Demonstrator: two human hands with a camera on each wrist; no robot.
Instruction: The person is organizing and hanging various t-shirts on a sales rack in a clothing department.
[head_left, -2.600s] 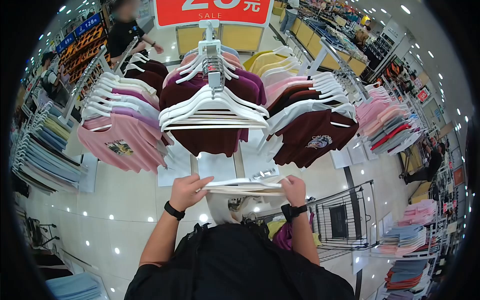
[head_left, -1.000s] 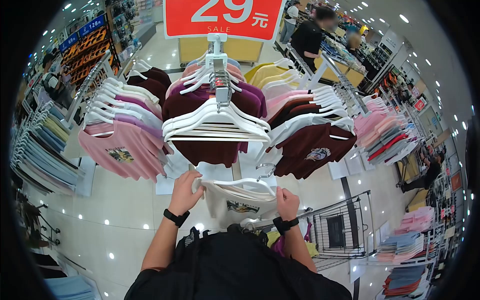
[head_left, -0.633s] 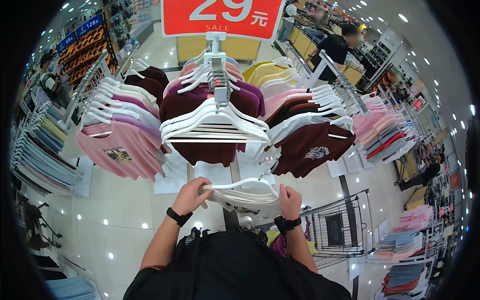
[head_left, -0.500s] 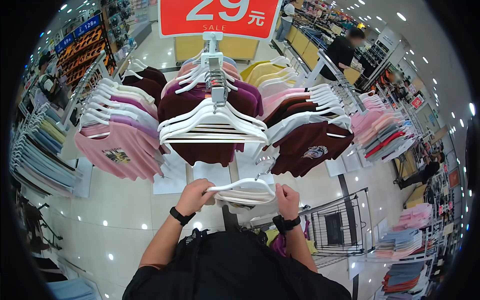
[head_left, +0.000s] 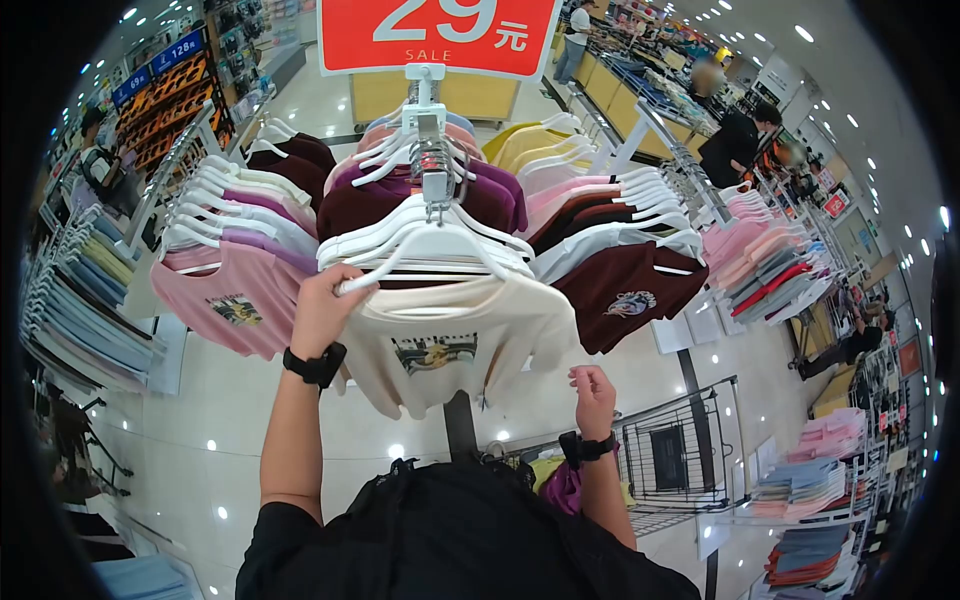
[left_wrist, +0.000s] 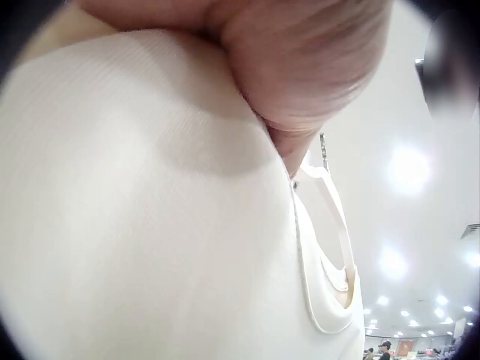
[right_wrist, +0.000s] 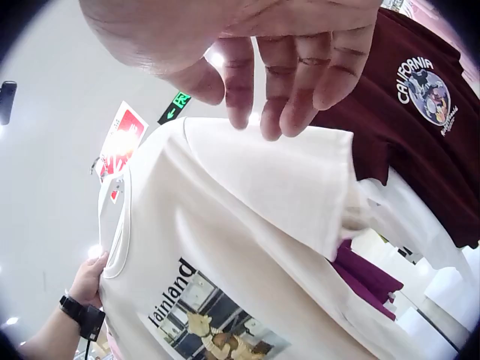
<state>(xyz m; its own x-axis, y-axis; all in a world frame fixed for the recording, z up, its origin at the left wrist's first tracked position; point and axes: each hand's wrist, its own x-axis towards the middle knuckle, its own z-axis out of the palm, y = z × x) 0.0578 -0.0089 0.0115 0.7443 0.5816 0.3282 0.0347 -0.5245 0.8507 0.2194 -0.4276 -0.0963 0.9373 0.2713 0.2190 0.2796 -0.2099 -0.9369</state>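
My left hand [head_left: 325, 312] gripping one shoulder of the smooth, curved white hanger [head_left: 432, 242], soft cream printed shirt [head_left: 450, 345] draped from it before the rack, my right hand [head_left: 594, 395] empty, fingers loosely bent, near the hem-edged sleeve [right_wrist: 277, 176].

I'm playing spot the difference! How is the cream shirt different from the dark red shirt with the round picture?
The cream shirt is pale; the dark red shirt is dark.
The cream shirt's picture is boxy; the dark red shirt's is round.
The left hand grips the cream shirt's shoulder; no hand holds the dark red shirt.
Both have printed fronts.
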